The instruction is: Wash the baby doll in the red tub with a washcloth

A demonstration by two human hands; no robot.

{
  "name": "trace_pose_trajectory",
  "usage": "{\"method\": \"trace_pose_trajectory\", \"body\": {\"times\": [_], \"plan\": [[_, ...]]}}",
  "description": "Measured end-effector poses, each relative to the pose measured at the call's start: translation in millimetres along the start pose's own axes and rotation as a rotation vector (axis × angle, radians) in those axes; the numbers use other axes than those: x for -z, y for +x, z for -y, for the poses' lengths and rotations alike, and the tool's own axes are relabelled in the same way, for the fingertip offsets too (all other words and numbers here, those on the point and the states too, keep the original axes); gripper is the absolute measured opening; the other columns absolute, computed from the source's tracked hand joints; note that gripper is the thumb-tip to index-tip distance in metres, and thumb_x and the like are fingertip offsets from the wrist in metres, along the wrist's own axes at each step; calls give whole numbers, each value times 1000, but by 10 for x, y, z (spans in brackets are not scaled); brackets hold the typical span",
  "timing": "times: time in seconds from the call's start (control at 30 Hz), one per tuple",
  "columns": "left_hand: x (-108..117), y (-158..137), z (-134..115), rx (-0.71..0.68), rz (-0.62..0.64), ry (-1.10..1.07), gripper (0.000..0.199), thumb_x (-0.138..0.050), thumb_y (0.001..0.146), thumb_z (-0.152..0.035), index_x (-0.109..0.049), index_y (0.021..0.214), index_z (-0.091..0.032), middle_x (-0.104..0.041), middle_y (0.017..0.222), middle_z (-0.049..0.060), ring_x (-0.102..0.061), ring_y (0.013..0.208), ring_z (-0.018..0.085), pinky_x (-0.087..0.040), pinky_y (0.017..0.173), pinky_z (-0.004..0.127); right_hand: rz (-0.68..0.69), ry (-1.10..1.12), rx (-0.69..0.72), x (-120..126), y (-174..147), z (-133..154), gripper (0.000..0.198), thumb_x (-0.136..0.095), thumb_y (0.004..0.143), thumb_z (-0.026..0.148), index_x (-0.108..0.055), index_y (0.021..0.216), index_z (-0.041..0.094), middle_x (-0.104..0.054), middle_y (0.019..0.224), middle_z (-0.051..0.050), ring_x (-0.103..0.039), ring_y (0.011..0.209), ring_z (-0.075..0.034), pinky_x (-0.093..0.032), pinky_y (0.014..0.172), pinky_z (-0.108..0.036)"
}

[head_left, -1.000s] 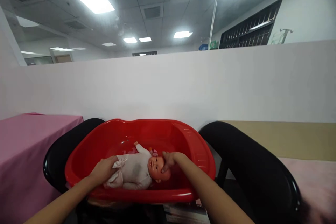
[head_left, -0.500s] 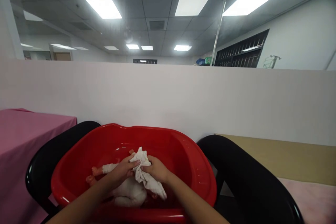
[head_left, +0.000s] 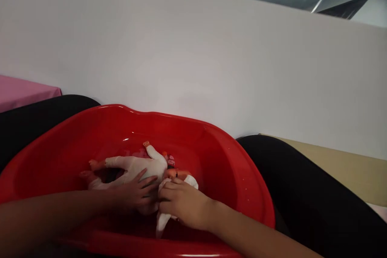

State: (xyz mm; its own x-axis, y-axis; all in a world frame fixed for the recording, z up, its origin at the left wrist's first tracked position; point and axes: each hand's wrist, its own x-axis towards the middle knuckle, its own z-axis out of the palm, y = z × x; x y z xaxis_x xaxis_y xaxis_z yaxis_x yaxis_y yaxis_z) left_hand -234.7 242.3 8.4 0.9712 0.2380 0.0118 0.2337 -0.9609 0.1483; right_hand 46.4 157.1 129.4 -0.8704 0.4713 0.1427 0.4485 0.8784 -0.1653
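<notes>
A baby doll [head_left: 151, 165] in a white outfit lies in a red baby bathtub [head_left: 242, 177], its feet to the left and its head to the right. My left hand [head_left: 139, 193] rests on the doll's body with fingers apart. My right hand [head_left: 184, 201] is closed on a crumpled white cloth [head_left: 163, 222] at the doll's head, covering part of it. One end of the cloth hangs toward the tub's near side. Beside the doll's head, on the far side, is a small pink and orange item [head_left: 169, 159], too small to name.
Black padded armrests [head_left: 290, 169] flank the tub. A white partition wall [head_left: 181, 48] stands right behind it, with glass above. A pink-covered surface [head_left: 24, 90] is at left, and a tan board [head_left: 332, 165] at right.
The view has tilted down. Both hands held the cloth above the doll; now my left hand lies on the doll's body and my right has brought the cloth down to its head.
</notes>
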Motion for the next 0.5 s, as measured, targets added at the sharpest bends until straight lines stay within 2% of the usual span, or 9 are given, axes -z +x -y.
{"method": "trace_pose_trajectory", "body": {"times": [0.07,0.13,0.2,0.27,0.33,0.43,0.5], "plan": [[-52,35,-58,87,41,-83,73,-56,95,-21,-55,165,-43,-54,168,0,-33,165,35,-23,134,59,-13,-141,197,-141,213,38,25,-55,113,25,-76,100,22,-74,111,-2,-61,105,-22,-46,99,-41],[-120,74,-83,262,113,-147,79,-67,85,-22,-59,162,-35,-59,164,3,-31,165,37,-25,132,55,-44,-199,384,-291,414,62,32,-53,112,20,-73,87,21,-75,104,-1,-61,99,-22,-46,93,-41],[-183,121,-71,412,192,-174,89,-77,72,-28,-62,160,-27,-59,162,8,-27,164,42,-27,130,55,-35,-198,513,-424,577,69,33,-52,110,15,-71,84,20,-75,99,0,-63,96,-19,-47,92,-38],[-221,173,-53,452,237,-168,92,-80,70,-37,-61,160,-29,-57,164,7,-23,165,45,-28,128,59,-14,-186,571,-532,683,52,34,-49,112,16,-72,87,19,-77,100,0,-65,95,-16,-47,93,-35],[-215,222,-64,401,232,-136,88,-77,77,-45,-57,162,-36,-53,166,3,-20,167,44,-29,127,62,-12,-194,609,-628,717,7,35,-47,114,19,-74,91,20,-78,107,0,-66,101,-16,-48,96,-33],[-118,270,-143,366,179,-112,79,-74,87,-43,-55,164,-40,-50,167,3,-17,169,41,-30,126,61,-22,-209,626,-791,624,-93,31,-50,115,21,-77,99,20,-78,119,0,-66,119,-18,-48,108,-32],[-28,276,-193,388,113,-91,72,-72,92,-38,-57,162,-41,-49,169,4,-19,169,42,-28,127,62,28,-211,578,-905,484,-155,31,-49,114,18,-77,100,20,-78,117,-1,-66,122,-18,-47,115,-31]]}}
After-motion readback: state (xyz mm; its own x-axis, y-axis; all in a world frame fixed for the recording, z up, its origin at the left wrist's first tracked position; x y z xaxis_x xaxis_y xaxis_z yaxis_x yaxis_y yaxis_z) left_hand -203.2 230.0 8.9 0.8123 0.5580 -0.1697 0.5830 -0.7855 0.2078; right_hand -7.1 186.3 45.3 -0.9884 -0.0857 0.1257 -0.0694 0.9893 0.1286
